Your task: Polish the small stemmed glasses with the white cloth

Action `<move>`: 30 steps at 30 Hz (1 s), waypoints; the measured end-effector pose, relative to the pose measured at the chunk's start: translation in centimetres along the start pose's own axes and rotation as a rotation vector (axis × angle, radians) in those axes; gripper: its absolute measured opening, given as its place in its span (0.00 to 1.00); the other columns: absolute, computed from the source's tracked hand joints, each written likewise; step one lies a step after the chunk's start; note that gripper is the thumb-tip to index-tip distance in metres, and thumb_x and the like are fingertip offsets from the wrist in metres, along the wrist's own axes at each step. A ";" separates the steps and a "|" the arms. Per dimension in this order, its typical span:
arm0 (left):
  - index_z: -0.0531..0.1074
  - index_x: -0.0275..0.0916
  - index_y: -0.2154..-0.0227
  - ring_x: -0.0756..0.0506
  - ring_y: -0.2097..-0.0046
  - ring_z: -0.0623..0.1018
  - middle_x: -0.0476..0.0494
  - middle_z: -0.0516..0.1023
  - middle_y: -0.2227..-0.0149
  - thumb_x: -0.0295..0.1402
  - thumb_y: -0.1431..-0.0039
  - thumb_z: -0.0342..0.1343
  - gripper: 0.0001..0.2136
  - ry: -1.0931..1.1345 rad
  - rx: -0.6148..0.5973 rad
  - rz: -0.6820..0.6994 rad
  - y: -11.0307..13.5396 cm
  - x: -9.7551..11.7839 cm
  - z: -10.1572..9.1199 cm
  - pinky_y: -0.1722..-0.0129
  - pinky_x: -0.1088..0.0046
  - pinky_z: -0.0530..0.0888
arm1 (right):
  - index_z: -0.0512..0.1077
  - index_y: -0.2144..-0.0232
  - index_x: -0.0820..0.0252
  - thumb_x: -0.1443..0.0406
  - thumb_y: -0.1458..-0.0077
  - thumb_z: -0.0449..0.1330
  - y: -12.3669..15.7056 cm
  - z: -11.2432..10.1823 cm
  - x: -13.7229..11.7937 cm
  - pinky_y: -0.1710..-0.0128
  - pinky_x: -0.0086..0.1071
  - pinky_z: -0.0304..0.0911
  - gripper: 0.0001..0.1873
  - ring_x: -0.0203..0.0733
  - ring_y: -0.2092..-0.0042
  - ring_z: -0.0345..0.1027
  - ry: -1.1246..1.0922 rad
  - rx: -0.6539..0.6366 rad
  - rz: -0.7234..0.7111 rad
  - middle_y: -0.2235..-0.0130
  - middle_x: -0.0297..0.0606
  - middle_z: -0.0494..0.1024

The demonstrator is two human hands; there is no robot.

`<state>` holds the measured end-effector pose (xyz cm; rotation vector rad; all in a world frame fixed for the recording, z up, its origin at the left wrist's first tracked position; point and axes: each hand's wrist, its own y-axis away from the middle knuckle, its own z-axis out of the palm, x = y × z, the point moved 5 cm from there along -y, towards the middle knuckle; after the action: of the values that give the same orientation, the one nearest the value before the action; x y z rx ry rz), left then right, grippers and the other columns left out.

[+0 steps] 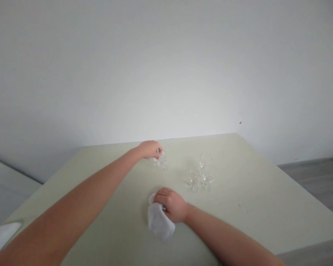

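A pale wall [166, 66] fills the upper half of the view, and a strip of grey floor [316, 173] shows at the right. Below the wall stands a cream-coloured counter [252, 207], seen from above with its far edge meeting the wall. The left arm stretches across the counter toward its far side, where the left hand [150, 149] is closed around the top of a small clear glass [161, 160] standing on the surface. Nearer to the camera, the right hand [172, 205] rests on the counter with its fingers curled tight around a white cloth [158, 221], which bunches out below and to the left of the hand. A cluster of three more stemmed glasses [200, 175] stands upright to the right of the held glass, apart from both hands. A white object [1, 236] pokes in at the lower left corner; what it is cannot be told.
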<state>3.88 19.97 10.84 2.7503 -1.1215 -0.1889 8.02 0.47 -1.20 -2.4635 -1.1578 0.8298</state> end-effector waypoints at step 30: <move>0.75 0.41 0.63 0.40 0.62 0.77 0.42 0.80 0.65 0.40 0.52 0.55 0.14 0.119 -0.054 -0.155 9.6 -9.0 4.0 0.66 0.70 0.67 | 0.66 0.66 0.59 0.70 0.50 0.56 0.0 -0.1 -0.1 0.58 0.33 0.60 0.07 0.41 0.62 0.63 -0.024 -0.012 0.017 0.65 0.39 0.72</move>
<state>-9.76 19.12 9.37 2.7598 -0.8615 -0.0715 8.04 0.42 -1.03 -2.4830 -1.1556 0.8619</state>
